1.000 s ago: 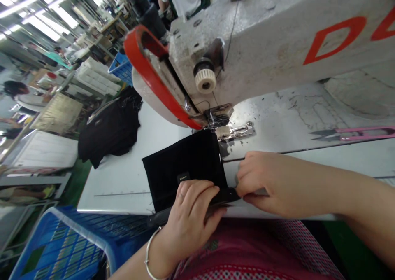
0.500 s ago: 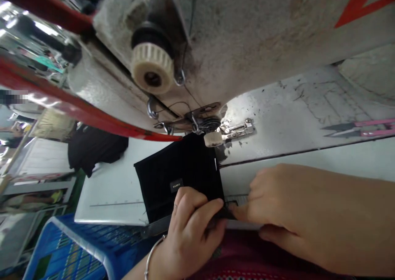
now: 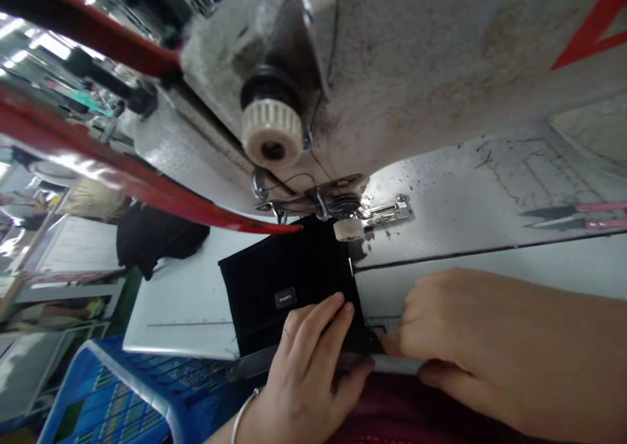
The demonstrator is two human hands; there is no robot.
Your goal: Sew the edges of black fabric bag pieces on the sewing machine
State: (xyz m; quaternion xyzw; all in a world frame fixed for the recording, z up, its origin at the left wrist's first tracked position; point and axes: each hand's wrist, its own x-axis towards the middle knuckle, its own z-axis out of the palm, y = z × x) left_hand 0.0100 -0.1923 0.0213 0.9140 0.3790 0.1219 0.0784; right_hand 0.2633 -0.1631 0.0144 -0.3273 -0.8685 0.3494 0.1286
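A piece of black fabric [image 3: 255, 281] with a small label [image 3: 285, 298] lies on the white table, its far end under the needle area of the sewing machine [image 3: 431, 59]. My left hand [image 3: 308, 379], wearing a ring and a bracelet, rests on the fabric with fingers stretched out and the thumb low at the table's front edge. At the fabric's near right corner, my right hand [image 3: 465, 339] is closed, fingertips pinching the cloth by the table edge. The fingertips are partly hidden.
Pink-handled thread snips [image 3: 578, 217] lie on the machine bed at right. A red curved bar [image 3: 147, 192] crosses at left. Black cloth [image 3: 157, 238] sits at the table's far left. Below the left edge stands a blue plastic basket [image 3: 98, 398].
My left hand's fingers have gone from curled and pinching near the fabric's corner to lying straight on it. My right hand stays at the corner. The camera view has shifted slightly.
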